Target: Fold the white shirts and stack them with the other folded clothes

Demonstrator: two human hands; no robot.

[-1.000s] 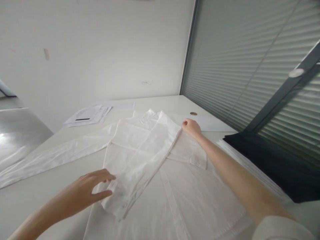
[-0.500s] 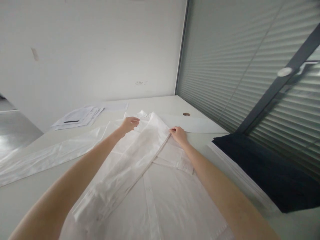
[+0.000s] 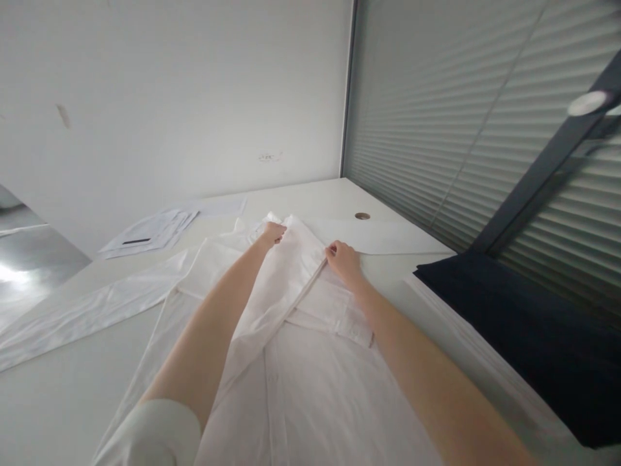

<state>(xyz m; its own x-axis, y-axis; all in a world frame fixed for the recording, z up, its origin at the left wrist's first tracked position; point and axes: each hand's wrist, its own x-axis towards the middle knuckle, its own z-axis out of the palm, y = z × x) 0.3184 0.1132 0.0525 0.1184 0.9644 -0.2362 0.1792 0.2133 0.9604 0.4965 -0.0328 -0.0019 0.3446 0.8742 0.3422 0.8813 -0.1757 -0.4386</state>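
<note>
A white button-up shirt lies spread on the table before me, its collar end at the far side. One side of it is folded diagonally across the front, and a sleeve stretches out to the left. My right hand pinches the corner of the folded edge on the right. Close to the collar, my left hand is closed at the fold, its fingertips partly hidden against the cloth. My left forearm crosses over the shirt and covers part of it.
Dark navy cloth rests on a white stack at the right, beside the window blinds. Paper sheets with a dark strip lie at the back left. A round hole opens in the table near a flat white sheet.
My left hand has moved right, from over the shirt to the fold beside the collar, and its fingers have closed. My right hand keeps its pinch. The view has turned slightly.
</note>
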